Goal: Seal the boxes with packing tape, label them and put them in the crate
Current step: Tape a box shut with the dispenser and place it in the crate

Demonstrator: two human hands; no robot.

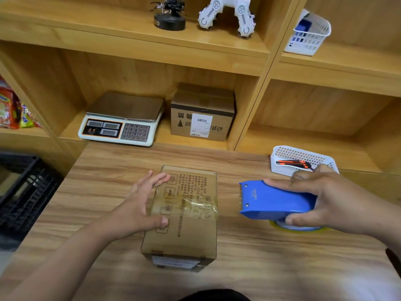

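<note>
A brown cardboard box [191, 233] lies on the wooden table [260, 268], with a wrinkled strip of clear tape [195, 206] across its top. My left hand [138, 205] rests on the box's left edge with straight fingers. My right hand [329, 198] grips a blue tape dispenser [275, 199] just right of the box, above the table, with its toothed edge towards the box. A second cardboard box [201, 116] with a white label stands on the shelf behind. The black crate [23, 190] sits at the left, beside the table.
A weighing scale [121, 120] stands on the shelf left of the second box. A white basket [301, 159] with an orange utility knife sits at the table's back right. Snack packets [13, 109] lie far left. Robot models and another basket occupy the upper shelves.
</note>
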